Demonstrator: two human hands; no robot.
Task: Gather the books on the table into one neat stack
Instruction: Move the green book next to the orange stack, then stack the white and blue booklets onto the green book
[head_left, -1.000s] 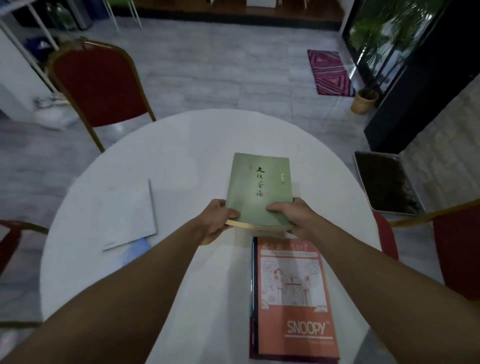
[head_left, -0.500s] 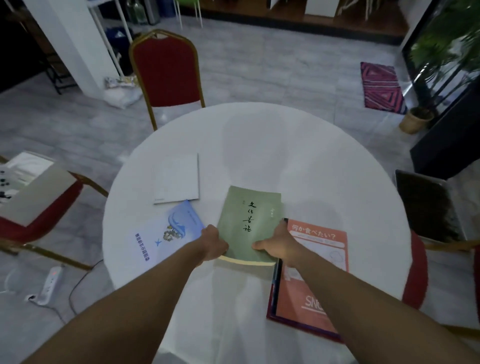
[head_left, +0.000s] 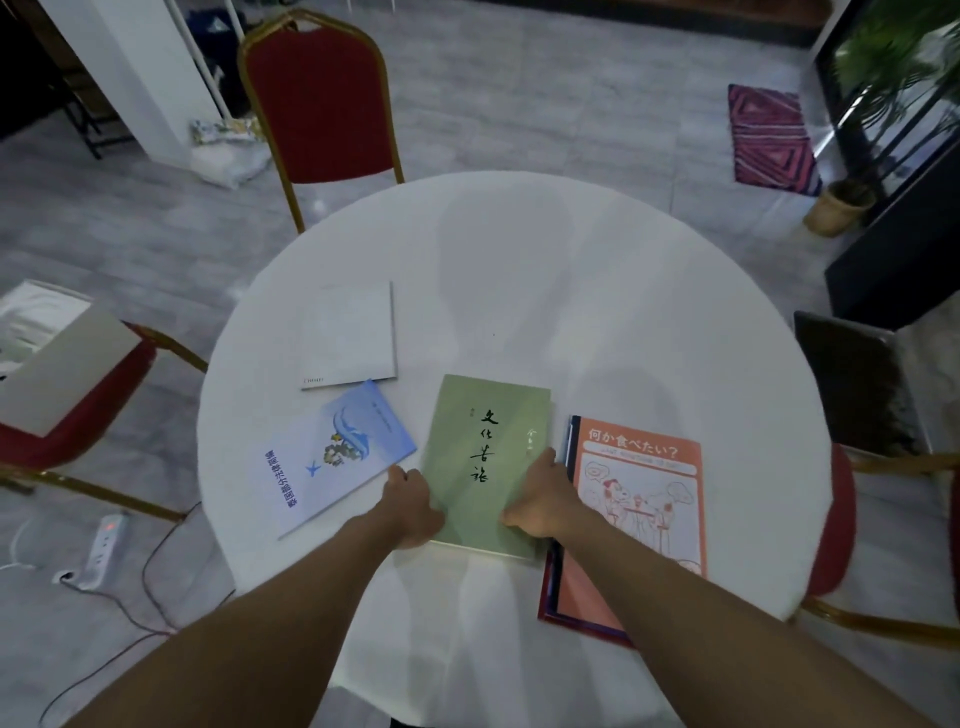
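Hands (head_left: 415, 506) gripping green book (head_left: 485, 457), four books visible

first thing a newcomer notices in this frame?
Both hands, left hand and right hand, grip the near end of the green book at the middle of the round white table. An orange book lies to its right, a blue booklet and white booklet to its left.

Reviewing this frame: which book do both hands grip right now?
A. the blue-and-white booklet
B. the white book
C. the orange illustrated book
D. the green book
D: the left hand and right hand each clasp a near corner of the green book, which lies between the blue-and-white booklet and the orange illustrated book.
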